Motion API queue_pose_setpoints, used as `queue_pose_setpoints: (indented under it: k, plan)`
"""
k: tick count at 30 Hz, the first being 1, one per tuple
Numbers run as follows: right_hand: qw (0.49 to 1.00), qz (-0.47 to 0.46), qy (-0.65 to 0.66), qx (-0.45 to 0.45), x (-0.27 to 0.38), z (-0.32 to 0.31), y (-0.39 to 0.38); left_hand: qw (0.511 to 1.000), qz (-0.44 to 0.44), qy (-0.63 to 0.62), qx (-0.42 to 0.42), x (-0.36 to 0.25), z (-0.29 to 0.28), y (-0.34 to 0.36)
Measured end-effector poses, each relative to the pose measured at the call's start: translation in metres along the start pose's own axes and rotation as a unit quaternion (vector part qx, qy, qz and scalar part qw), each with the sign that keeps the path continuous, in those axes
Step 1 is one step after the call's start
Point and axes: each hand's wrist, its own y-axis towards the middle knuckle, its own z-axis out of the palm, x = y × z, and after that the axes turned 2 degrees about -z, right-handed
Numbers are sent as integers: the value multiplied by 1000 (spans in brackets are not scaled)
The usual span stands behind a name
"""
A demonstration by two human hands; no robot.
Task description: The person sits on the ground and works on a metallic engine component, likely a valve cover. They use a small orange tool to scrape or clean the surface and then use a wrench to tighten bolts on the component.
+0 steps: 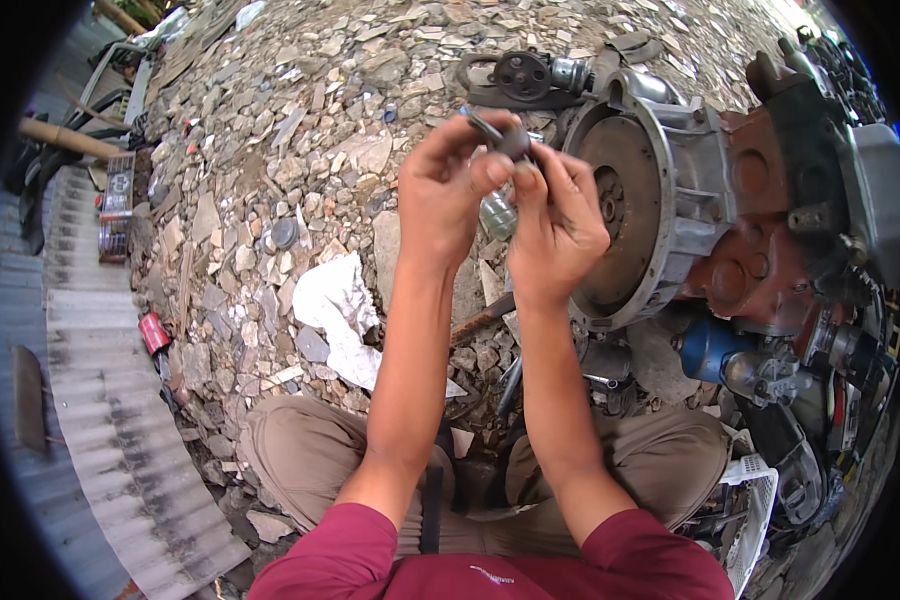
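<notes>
In front of me, above the stony ground, both my hands come together around a small dark metal part [513, 143] with a rounded end. My left hand [445, 190] pinches it from the left, and a thin dark piece sticks up between the fingers. From the other side my right hand [560, 225] grips the same part with thumb and fingers. The fingers cover much of it, so its exact kind does not show. Partly hidden behind the hands is a clear greenish bottle [497, 215]. Close to my right hand stands an engine's round brown flywheel face [625, 260] within a grey metal housing [695, 190].
The red engine block [750, 270] carries a blue oil filter [708, 349]. Beyond the hands lies a pump with a black pulley [522, 76]. A white cloth [335, 305], a red can [153, 332], corrugated sheets [110, 390] and a white plastic basket [765, 490] lie around me.
</notes>
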Motion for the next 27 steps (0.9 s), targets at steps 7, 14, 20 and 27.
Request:
queue_pose_setpoints:
  k: [7,14,20,27]
  plan:
    - [956,236,169,-48,56,-39,14,989,-130,-7,-67,-16,64,-22]
    - [903,354,229,-79,133,-64,53,976,-205,35,-71,-73,132,-23]
    - [916,389,74,-64,247,-59,99,971,-217,33,-99,-149,210,-12]
    - [919,377,115,-26,415,-54,165,938,-287,-173,-91,-276,315,-10]
